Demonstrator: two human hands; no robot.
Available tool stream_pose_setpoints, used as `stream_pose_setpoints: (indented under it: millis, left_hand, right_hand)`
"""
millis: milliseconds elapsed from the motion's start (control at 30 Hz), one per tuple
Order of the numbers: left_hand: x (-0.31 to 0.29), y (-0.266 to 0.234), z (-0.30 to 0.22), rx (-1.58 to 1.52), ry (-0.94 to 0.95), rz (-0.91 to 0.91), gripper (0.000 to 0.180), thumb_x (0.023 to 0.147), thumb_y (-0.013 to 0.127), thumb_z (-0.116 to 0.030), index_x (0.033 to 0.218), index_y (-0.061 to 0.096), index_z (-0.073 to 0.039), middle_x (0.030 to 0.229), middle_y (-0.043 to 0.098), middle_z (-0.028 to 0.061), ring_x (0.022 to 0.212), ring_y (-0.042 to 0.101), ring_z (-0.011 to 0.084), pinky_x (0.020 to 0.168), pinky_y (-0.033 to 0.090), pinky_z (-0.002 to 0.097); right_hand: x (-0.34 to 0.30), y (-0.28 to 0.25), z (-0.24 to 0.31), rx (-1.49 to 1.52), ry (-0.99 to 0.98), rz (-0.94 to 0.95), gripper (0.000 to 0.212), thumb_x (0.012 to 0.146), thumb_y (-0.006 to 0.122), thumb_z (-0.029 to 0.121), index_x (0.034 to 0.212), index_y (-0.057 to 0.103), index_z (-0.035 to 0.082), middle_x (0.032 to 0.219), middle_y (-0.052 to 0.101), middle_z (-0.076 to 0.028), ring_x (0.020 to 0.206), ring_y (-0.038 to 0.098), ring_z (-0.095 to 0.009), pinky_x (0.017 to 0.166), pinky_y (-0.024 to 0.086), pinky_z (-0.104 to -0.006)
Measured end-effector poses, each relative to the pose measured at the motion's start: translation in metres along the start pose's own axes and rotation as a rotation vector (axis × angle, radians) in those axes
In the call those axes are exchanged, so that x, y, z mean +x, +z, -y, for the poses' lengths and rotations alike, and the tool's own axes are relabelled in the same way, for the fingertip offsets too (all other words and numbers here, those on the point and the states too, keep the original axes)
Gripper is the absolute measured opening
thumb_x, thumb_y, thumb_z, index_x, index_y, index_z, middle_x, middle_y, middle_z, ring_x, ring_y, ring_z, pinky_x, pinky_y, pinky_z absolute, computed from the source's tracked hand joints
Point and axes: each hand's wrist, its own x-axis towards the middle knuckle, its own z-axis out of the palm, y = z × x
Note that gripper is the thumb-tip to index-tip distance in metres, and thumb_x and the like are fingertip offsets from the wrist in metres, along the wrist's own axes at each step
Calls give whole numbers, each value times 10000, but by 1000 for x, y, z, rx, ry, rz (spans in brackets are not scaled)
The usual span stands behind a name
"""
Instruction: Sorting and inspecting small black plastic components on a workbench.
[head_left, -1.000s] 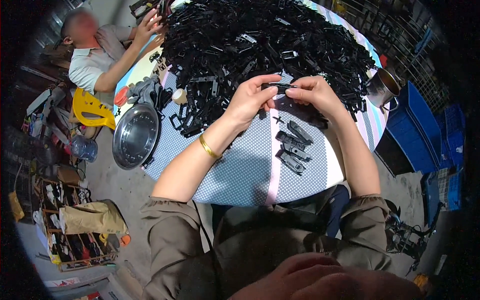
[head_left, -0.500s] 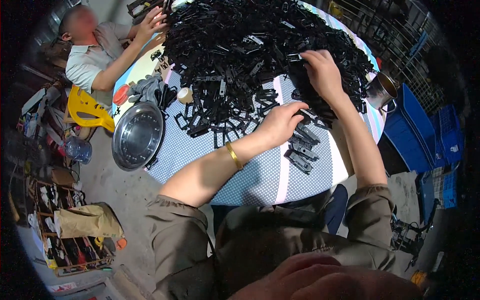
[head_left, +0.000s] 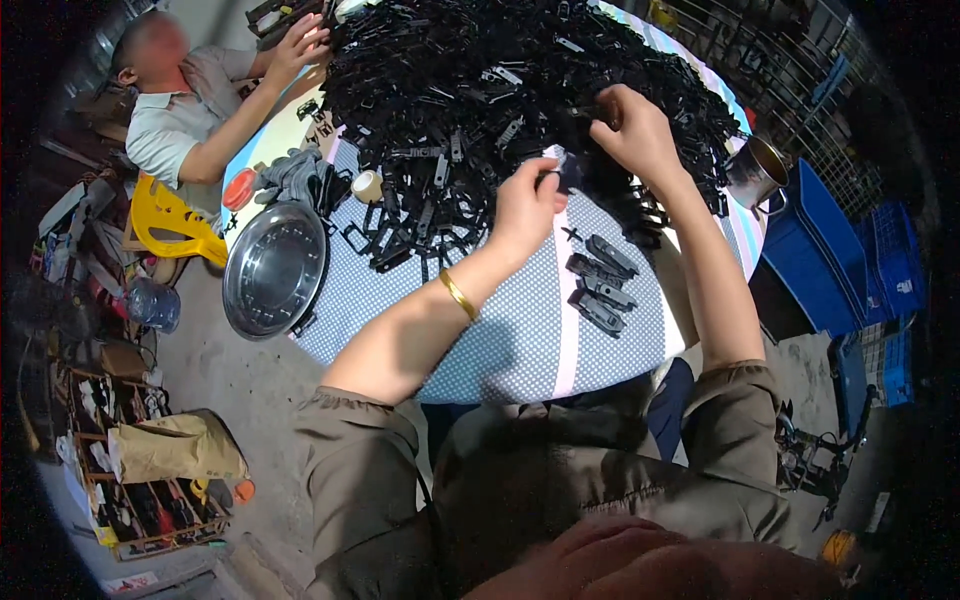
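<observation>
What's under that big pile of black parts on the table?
The pile of black plastic parts lies on a dotted blue tablecloth, which shows around its near edge. The cloth beneath the pile is covered. The right hand reaches into the heap.

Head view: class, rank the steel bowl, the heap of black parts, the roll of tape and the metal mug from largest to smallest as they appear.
1. Heap of black parts
2. Steel bowl
3. Metal mug
4. Roll of tape
The fisheye bend toward the rim may distort the bowl and the mug.
</observation>
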Motion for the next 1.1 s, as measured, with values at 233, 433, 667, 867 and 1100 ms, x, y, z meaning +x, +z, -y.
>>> stream_pose_setpoints:
  millis: [233,433,667,867,1100]
  left_hand:
    - [1,2,0,-331,-192,50,323,936,342,-132,1190,395,60,1017,540,167,776,622,230,676,531,289]
    - [-5,3,-7,-343,-192,37,330,938,328,-129,1201,390,62,1022,536,175,825,610,233,727,527,295]
    - [-2,2,4,-345,-111,12,328,914,397,-88,1202,404,68,1024,544,159,798,582,151,728,522,267]
    - [-3,-4,-8,-224,-61,-26,386,823,571,-47,1168,444,70,906,599,122,716,597,130,637,522,225]
    - [-4,-4,-20,-238,-75,19,363,834,551,-51,1171,454,45,854,614,103,693,613,121,588,500,207]
  right_hand:
    - [-34,1,4,1012,487,283,132,788,582,142,867,546,42,655,513,15,548,492,-59,482,461,-215]
    - [-46,11,11,806,473,312,261,792,646,248,686,554,27,589,553,3,493,515,-63,453,419,-193]
    - [-50,8,15,676,470,309,255,766,677,233,688,603,2,585,580,-12,494,529,-63,442,408,-195]
    - [-51,3,25,843,464,326,266,768,673,242,695,610,-6,596,585,-16,495,522,-66,453,405,-198]
    - [-48,-1,9,800,294,208,267,792,638,225,940,637,4,750,621,-17,642,521,-48,594,432,-193]
